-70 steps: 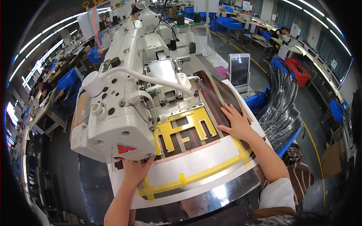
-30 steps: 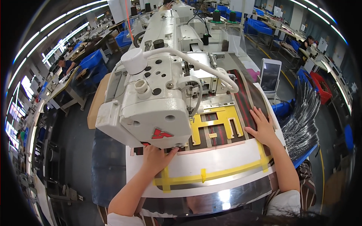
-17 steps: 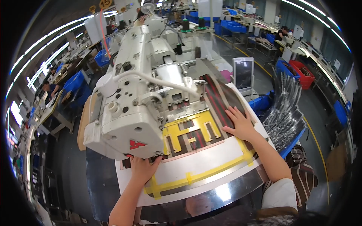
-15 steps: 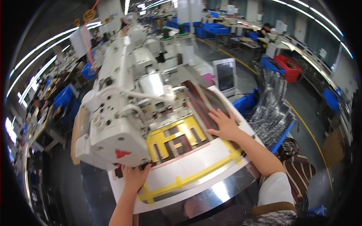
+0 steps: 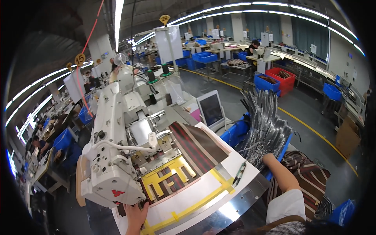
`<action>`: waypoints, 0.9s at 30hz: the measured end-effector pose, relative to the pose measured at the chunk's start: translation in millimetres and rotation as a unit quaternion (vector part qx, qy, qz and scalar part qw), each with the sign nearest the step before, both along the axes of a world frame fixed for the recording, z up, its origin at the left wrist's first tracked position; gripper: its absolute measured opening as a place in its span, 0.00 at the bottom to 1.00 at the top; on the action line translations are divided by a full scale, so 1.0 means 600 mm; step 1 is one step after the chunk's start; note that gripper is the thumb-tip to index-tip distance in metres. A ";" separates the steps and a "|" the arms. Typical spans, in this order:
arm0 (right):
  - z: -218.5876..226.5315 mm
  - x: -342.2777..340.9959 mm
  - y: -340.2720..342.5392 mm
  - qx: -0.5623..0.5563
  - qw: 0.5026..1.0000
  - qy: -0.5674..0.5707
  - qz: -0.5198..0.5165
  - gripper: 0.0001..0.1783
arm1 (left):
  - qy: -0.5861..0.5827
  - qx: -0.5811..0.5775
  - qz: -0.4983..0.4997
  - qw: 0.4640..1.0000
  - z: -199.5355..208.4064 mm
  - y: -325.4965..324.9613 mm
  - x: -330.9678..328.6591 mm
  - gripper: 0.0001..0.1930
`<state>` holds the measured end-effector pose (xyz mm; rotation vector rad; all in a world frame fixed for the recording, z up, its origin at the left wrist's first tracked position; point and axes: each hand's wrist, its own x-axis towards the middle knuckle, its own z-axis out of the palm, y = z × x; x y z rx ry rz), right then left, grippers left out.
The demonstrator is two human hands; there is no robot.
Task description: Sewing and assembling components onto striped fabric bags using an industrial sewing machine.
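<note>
My left hand [image 5: 135,215] rests with thumb and fingers spread on the left front edge of the work, beneath the head of a white industrial sewing machine [image 5: 113,172]. Under that machine lies brown striped fabric [image 5: 201,147], with a yellow cut-out template [image 5: 156,181] over its near part. A white sheet edged with yellow tape [image 5: 203,200] lies under and in front of the fabric. At the right, my right hand [image 5: 269,158] reaches to a bundle of dark strips in shiny clear plastic [image 5: 260,129]. Its fingers are hidden among the strips.
Thread snips [image 5: 239,174] lie on the white sheet. A blue bin [image 5: 282,150] holds the strips; more striped fabric [image 5: 309,176] hangs beside it. Behind the sheet stands a small screen [image 5: 211,109]. Red [image 5: 288,84] and blue bins stand across the aisle, where another person sits.
My right hand has left the striped fabric and moved right to the plastic-wrapped strips. My left hand stays at the fabric's left edge. The view has turned right; the snips now show.
</note>
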<state>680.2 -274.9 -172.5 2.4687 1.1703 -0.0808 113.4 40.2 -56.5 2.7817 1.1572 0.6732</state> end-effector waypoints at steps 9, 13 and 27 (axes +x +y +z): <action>0.061 0.047 0.019 -0.036 0.999 -0.009 0.022 0.11 | -0.006 0.028 0.003 1.000 -0.007 0.003 -0.009 0.27; 0.315 -0.088 0.022 0.083 0.993 -0.056 -0.064 0.15 | -0.023 0.032 -0.002 0.999 0.008 -0.006 -0.008 0.27; 0.334 -0.563 0.093 0.333 0.641 0.690 0.049 0.14 | -0.328 -0.526 -0.306 0.722 0.137 -0.208 0.108 0.24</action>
